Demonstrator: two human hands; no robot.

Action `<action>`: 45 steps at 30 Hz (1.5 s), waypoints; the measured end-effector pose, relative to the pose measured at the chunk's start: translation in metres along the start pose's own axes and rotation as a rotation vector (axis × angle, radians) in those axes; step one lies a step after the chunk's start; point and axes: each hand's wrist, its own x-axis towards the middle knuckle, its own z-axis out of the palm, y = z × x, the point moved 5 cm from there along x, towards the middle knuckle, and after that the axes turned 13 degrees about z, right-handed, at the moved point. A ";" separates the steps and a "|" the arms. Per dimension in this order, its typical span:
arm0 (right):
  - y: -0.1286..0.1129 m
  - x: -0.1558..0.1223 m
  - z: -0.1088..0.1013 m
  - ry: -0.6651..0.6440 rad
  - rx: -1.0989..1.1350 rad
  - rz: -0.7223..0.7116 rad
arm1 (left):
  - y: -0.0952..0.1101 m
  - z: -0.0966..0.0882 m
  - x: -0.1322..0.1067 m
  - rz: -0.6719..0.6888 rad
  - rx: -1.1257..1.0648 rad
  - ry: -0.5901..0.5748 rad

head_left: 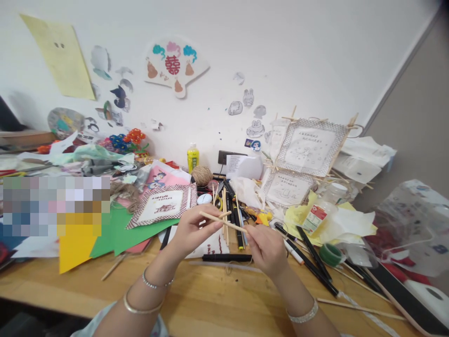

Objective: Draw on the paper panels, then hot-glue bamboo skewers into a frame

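Between my hands, above the front of the table, two thin wooden sticks (pixel 213 217) cross each other. My left hand (pixel 192 231) pinches them near the crossing with thumb and fingers. My right hand (pixel 268 248) has its fingers closed on the right end of the longer stick. Below and behind my hands lie several black marker pens (pixel 229 257) and more wooden sticks (pixel 225 206). A drawing with a patterned border (pixel 164 206) lies left of my left hand on green paper (pixel 115 229).
Framed drawings with stick edges (pixel 308 147) lean at the back right. A ball of twine (pixel 202 176) and a yellow bottle (pixel 192 158) stand by the wall. A green jar (pixel 331 255), loose pens and a plastic bag (pixel 414 224) crowd the right side. The wooden table (pixel 217 299) runs along the front.
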 end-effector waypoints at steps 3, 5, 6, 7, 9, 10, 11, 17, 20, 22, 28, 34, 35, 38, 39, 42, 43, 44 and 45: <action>0.001 0.000 0.001 -0.009 0.000 0.005 | 0.001 0.000 0.000 -0.007 0.022 -0.010; 0.001 0.000 0.001 -0.008 -0.013 -0.001 | 0.001 0.000 0.000 -0.001 0.040 -0.014; 0.001 0.000 0.001 -0.008 -0.018 -0.005 | 0.002 0.000 0.000 0.002 0.048 -0.016; 0.001 0.000 0.001 -0.009 -0.021 -0.007 | 0.002 -0.001 -0.001 0.003 0.058 -0.016; 0.001 0.000 0.002 -0.018 -0.020 -0.008 | 0.002 -0.001 -0.002 0.003 0.078 -0.012; 0.001 0.000 0.002 -0.022 -0.019 -0.007 | 0.002 -0.001 -0.002 0.002 0.088 -0.011; 0.001 0.000 0.002 -0.026 -0.020 -0.005 | 0.002 -0.001 -0.002 0.000 0.098 -0.012; 0.002 -0.001 0.003 -0.034 -0.013 -0.003 | 0.005 -0.002 0.001 0.030 0.127 -0.022; 0.002 -0.001 0.004 -0.032 0.023 -0.003 | 0.007 -0.002 0.001 0.056 0.125 -0.009; 0.002 -0.001 0.004 -0.029 0.036 0.000 | 0.008 -0.003 0.000 0.059 0.134 0.014; -0.001 0.000 0.003 -0.079 0.089 0.020 | 0.014 -0.004 0.001 0.070 0.141 -0.010; -0.001 0.001 0.002 -0.073 0.098 0.020 | 0.014 -0.003 0.001 0.105 0.091 -0.020; 0.000 0.001 0.001 -0.066 0.091 0.017 | 0.012 -0.003 0.001 0.091 0.086 -0.004; 0.006 0.001 -0.001 -0.036 0.034 0.012 | 0.004 -0.001 -0.001 0.007 0.069 0.009; 0.008 0.001 -0.002 -0.023 0.004 0.008 | 0.001 0.001 -0.001 -0.020 0.048 -0.011; 0.010 0.001 -0.005 0.017 -0.081 -0.028 | -0.003 0.007 -0.001 -0.062 -0.032 -0.061; 0.009 0.001 -0.005 0.028 -0.104 -0.052 | -0.002 0.007 -0.001 -0.056 -0.046 -0.060; 0.007 0.001 -0.006 0.037 -0.126 -0.078 | -0.001 0.007 0.000 -0.041 -0.048 -0.050; 0.006 0.000 -0.006 0.048 -0.144 -0.099 | 0.000 0.007 0.001 -0.020 -0.045 -0.038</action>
